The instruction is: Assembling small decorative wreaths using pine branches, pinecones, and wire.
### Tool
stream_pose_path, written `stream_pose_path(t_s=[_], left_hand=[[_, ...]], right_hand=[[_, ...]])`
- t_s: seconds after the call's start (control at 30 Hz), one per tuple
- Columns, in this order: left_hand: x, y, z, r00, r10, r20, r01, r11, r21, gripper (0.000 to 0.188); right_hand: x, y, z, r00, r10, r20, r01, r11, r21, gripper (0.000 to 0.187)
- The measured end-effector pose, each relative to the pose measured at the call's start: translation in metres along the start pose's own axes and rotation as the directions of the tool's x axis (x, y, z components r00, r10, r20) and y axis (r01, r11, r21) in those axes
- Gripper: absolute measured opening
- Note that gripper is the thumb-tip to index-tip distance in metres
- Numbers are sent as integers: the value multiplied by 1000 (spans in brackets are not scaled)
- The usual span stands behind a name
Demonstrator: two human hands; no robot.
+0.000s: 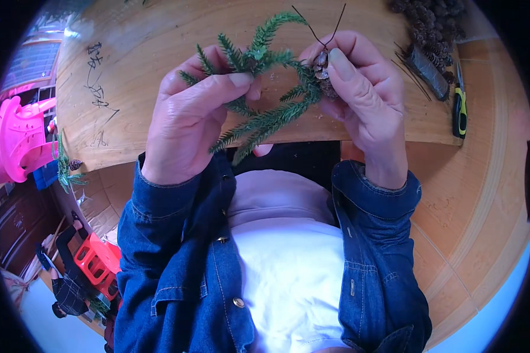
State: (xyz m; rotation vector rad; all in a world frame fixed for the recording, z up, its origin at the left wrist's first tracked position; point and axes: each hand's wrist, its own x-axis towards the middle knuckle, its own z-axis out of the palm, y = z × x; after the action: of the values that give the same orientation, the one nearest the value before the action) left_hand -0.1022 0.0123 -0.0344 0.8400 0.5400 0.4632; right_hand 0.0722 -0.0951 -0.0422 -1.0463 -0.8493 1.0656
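Note:
My left hand [197, 103] pinches a green artificial pine sprig [259, 120] at its middle, between thumb and fingertips. Several needled twigs fan out from there, some reaching right toward the other hand. A small brown pine cone [322, 73] is held in my right hand [365, 88], the thumb pressed along its side. Two ends of a thin dark wire [326, 42] rise from the cone in a V. One twig touches or passes close to the cone; which of these I cannot tell. Both hands are over the near part of the wooden table [147, 35].
Pine cones [433, 29] are heaped at the table's far right, beside a bundle of dark wires [428, 73] and yellow-black handled pliers [460, 115]. Another sprig with a cone [68, 162] hangs at the left edge. A pink plastic chair [17, 141] and a person [70, 288] are further left.

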Motion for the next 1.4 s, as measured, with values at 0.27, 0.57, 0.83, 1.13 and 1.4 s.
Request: stream_pose_path(t_s=[0.27, 0.57, 0.83, 1.13, 1.4], left_hand=[[-1, -4, 3, 995, -29, 98, 40, 993, -109, 20], [-11, -4, 21, 997, -47, -57, 48, 998, 27, 30], [-11, -9, 12, 996, 9, 87, 18, 950, -311, 32], [-11, -4, 18, 1000, -13, 9, 12, 997, 83, 29], [-11, -11, 24, 987, 139, -79, -127, 982, 142, 21]], right_hand=[[2, 9, -5, 999, 37, -21, -35, 996, 86, 24], [0, 17, -3, 995, 1, -101, 11, 992, 122, 24], [3, 25, -1, 993, 17, -118, 2, 988, 156, 23], [2, 27, -6, 992, 43, -122, -31, 995, 99, 25], [-4, 13, 3, 972, -5, -234, 9, 1000, 16, 23]])
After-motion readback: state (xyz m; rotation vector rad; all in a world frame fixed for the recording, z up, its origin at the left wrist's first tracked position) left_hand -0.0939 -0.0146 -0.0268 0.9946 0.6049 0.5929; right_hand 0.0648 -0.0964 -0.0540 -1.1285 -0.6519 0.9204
